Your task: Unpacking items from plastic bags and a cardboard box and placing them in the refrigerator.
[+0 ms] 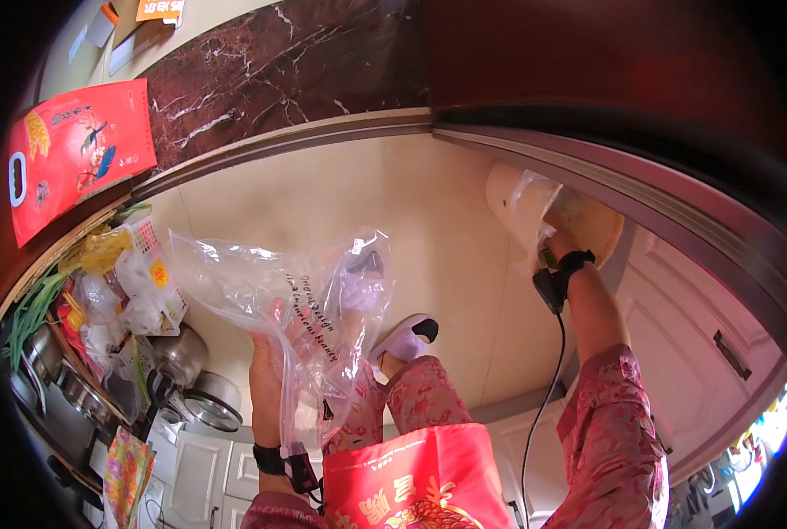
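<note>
A large clear plastic bag (234, 268) with printed lettering hangs over my left hand (287, 330), which holds it up above the floor. The fingers show through the film. My right arm reaches out to the right, into the mouth of a cream waste bin (515, 195) with a clear plastic liner (532, 188). Most of my right hand (557, 233) is inside the bin. Its fingers are hidden, so whether they hold anything does not show. A small green-printed piece (549, 258) lies by the wrist at the rim.
A red rice bag (86, 155) with a handle slot stands at left by the dark marble panel (287, 66). Below it are a white plastic basket (162, 271), green onions (33, 317) and metal pots (180, 354). White cabinet doors (691, 311) stand at right. A black cable (540, 423) hangs from my right wrist.
</note>
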Action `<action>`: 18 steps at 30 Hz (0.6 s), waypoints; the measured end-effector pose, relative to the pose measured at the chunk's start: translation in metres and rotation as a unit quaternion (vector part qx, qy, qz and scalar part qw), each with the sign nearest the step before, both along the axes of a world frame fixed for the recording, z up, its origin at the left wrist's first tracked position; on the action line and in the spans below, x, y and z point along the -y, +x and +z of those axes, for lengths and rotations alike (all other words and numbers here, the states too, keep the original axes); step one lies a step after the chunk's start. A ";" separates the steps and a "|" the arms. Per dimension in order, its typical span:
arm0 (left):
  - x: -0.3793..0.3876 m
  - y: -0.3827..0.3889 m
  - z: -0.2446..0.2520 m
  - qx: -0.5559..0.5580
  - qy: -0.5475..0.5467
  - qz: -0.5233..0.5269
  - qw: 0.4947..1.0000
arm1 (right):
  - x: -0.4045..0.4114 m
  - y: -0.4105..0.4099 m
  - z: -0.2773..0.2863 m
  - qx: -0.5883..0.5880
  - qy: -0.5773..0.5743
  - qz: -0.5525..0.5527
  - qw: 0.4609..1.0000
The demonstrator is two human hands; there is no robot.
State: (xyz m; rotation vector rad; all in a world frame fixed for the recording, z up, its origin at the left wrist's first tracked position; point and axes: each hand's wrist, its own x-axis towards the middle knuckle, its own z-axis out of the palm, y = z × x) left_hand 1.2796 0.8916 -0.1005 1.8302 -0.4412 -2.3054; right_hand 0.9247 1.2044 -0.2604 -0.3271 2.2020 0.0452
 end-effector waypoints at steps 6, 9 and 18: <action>-0.002 -0.015 0.005 0.005 0.001 0.017 1.000 | 0.009 -0.020 0.001 0.119 -0.119 -0.115 0.979; -0.010 -0.006 0.002 -0.014 -0.005 0.015 1.000 | -0.008 -0.034 0.011 0.018 0.030 0.155 0.987; -0.021 0.028 0.018 -0.052 -0.050 -0.013 0.997 | -0.014 0.073 0.140 0.015 -0.232 -0.453 0.861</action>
